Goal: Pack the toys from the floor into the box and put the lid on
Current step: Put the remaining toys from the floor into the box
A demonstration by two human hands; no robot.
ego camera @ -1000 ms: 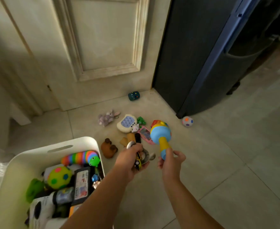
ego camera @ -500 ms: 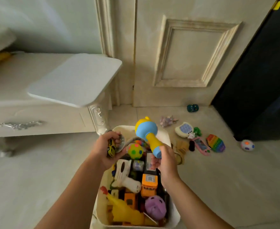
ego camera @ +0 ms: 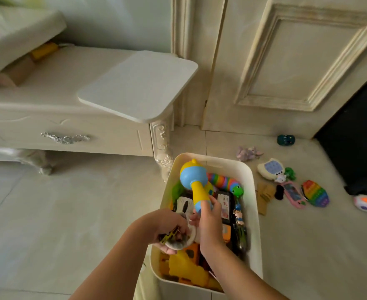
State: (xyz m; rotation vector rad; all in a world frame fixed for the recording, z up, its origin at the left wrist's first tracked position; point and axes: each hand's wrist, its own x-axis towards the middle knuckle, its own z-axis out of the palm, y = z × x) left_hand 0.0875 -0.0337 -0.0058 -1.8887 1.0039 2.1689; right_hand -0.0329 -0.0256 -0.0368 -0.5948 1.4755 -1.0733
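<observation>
A cream box (ego camera: 253, 215) stands on the floor, filled with several toys, a rainbow caterpillar (ego camera: 223, 181) among them. My right hand (ego camera: 209, 224) grips the yellow handle of a blue and yellow rattle toy (ego camera: 193, 180) over the box. Just left of it, over the box's left rim, my left hand (ego camera: 167, 226) holds a small yellow toy car (ego camera: 169, 236) and a round silvery toy (ego camera: 183, 240). The white lid (ego camera: 138, 85) lies on the cabinet. More toys lie on the floor to the right: a rainbow pop toy (ego camera: 315, 193), a pink phone (ego camera: 293, 193), a white phone toy (ego camera: 270, 168).
A cream cabinet (ego camera: 70, 131) with a carved leg (ego camera: 164, 152) stands left of the box. A panelled door (ego camera: 297, 61) is behind, and a dark appliance (ego camera: 360, 137) to the right. A spotted ball (ego camera: 365, 203), a purple plush (ego camera: 248, 153) and a teal toy (ego camera: 286, 140) lie on the floor.
Both hands have come from the floor toys over to the box and dropped lower into it. My view turned left, bringing the cabinet and lid into sight.
</observation>
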